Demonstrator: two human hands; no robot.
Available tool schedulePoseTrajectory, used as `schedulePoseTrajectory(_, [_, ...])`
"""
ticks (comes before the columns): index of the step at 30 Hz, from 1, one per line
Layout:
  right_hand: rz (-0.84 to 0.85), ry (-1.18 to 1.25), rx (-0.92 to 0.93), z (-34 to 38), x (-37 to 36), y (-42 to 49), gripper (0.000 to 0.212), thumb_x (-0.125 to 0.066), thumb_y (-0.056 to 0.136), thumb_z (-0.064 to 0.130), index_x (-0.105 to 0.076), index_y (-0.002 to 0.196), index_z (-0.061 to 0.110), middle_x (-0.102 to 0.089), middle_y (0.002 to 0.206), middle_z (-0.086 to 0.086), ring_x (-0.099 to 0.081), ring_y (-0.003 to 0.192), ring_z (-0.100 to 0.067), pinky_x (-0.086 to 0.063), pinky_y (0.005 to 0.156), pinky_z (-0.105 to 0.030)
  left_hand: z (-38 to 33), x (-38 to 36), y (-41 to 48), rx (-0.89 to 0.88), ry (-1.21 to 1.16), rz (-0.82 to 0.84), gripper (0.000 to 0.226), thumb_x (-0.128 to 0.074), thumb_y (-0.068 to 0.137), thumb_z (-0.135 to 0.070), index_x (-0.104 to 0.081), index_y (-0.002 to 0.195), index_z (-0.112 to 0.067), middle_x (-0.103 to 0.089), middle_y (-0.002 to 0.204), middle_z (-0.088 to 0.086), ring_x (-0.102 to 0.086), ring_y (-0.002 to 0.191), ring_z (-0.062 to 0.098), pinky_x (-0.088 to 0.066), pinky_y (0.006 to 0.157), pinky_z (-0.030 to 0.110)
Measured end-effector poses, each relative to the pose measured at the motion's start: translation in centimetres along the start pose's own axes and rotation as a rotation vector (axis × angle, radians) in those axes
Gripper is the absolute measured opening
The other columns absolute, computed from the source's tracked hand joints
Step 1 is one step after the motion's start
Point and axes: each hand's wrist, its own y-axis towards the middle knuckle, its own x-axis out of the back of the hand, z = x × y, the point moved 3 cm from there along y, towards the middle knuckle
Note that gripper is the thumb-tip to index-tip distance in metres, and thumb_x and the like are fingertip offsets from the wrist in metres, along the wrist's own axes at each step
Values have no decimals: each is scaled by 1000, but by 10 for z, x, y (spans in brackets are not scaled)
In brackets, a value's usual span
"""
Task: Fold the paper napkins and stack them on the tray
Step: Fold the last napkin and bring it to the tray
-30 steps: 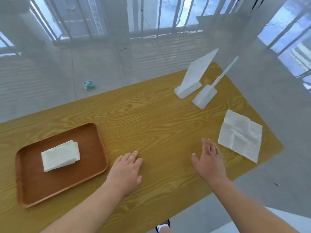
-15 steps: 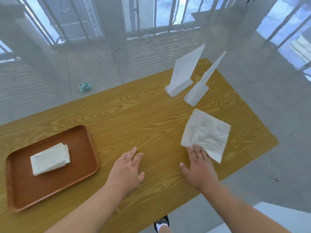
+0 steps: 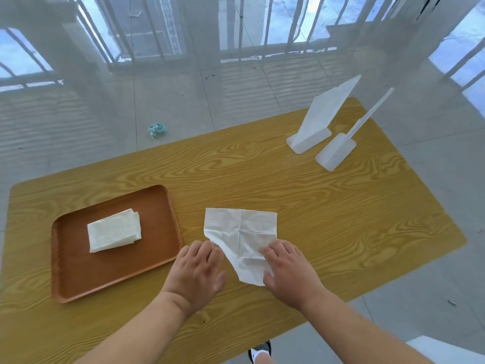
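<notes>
Both my hands are on 1 unfolded napkin, with the folded stack waiting on the tray.

I see the napkin [image 3: 242, 236] lying creased on the wooden table [image 3: 341, 219], just right of the brown tray [image 3: 105, 274]. My right hand [image 3: 287, 271] presses flat on its near right corner, fingers spread, not clenched. My left hand [image 3: 196, 271] lies open with fingertips touching the napkin's left edge. The folded stack [image 3: 114, 230] sits in the tray's middle. 2 white holders [image 3: 319, 127] stand at the far right.
</notes>
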Motion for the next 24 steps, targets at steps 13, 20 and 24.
schedulePoseTrajectory(13, [3, -55, 66, 17, 0, -1, 74, -42, 88, 67, -36, 147, 23, -43, 144, -5, -28, 144, -31, -20, 123, -49, -7, -2, 15, -99, 31, 228, 11, -67, 85, -31, -71, 93, -25, -68, 102, -5, -62, 99, 22, -51, 92, 39])
schedulePoseTrajectory(20, [-64, 62, 90, 20, 10, 4, 15, -47, 96, 35, -59, 97, 26, -56, 91, 9, -48, 84, -13, -44, 79, -31, 10, 5, 18, 254, -425, 187, 18, -51, 97, -45, -59, 84, -35, -62, 74, -18, -58, 71, 6, -46, 60, 25])
schedulePoseTrajectory(24, [-50, 394, -168, 6, 25, 16, 26, -53, 95, 35, -49, 70, 27, -53, 68, 11, -47, 61, -8, -36, 54, -26, 28, 6, 19, 415, -478, 184, 24, -50, 97, -53, -58, 83, -35, -63, 64, -15, -59, 59, 8, -47, 50, 28])
